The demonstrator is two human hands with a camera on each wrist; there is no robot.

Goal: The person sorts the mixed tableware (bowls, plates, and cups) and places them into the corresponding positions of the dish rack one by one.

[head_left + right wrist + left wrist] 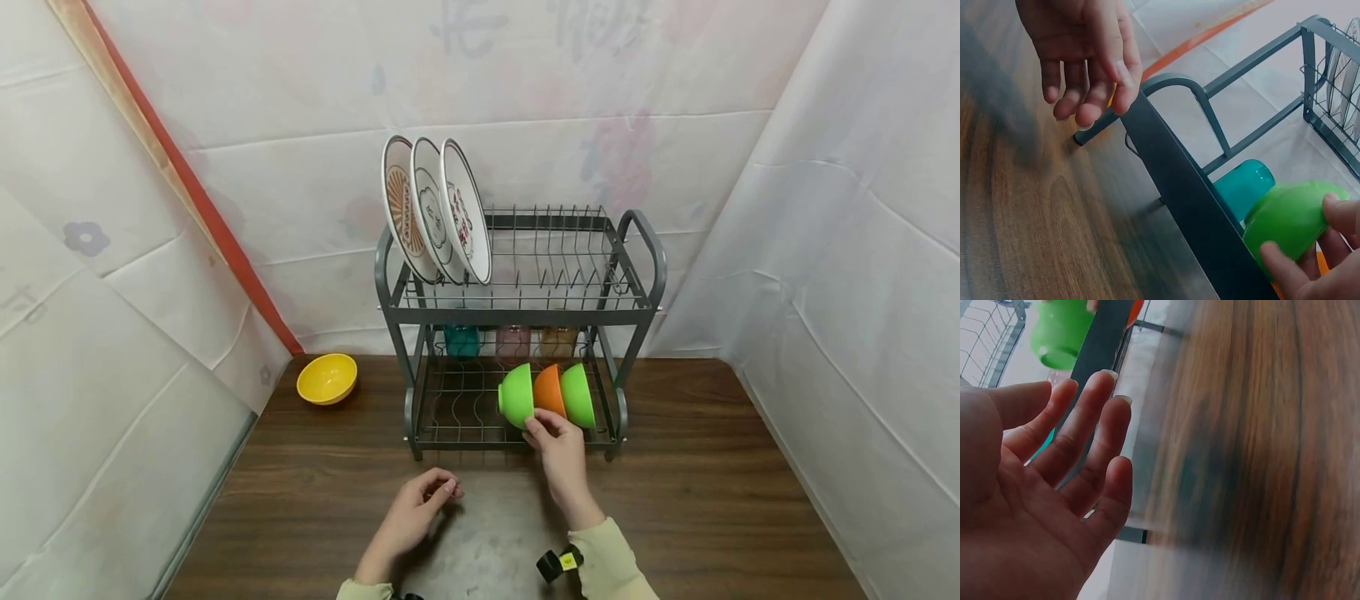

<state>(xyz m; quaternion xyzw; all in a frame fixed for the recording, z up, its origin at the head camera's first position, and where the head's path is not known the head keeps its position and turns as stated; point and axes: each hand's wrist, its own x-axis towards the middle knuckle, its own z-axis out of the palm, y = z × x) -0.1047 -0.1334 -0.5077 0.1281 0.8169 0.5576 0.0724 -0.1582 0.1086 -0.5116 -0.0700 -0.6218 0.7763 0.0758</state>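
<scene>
My right hand pinches the rim of a green bowl, tipped on its side on the lower shelf of the dish rack. In the right wrist view, thumb and fingers hold that green bowl from both sides. Directly to its right stand an orange bowl and a second green bowl, also on their sides. My left hand hovers in front of the rack with loosely bent fingers. Nothing is in its palm, as the left wrist view of the left hand shows.
Several plates, among them a white plate, stand upright at the top shelf's left. Behind the bowls are a teal cup, a pink cup and an amber cup. A yellow bowl sits on the wooden table, left of the rack.
</scene>
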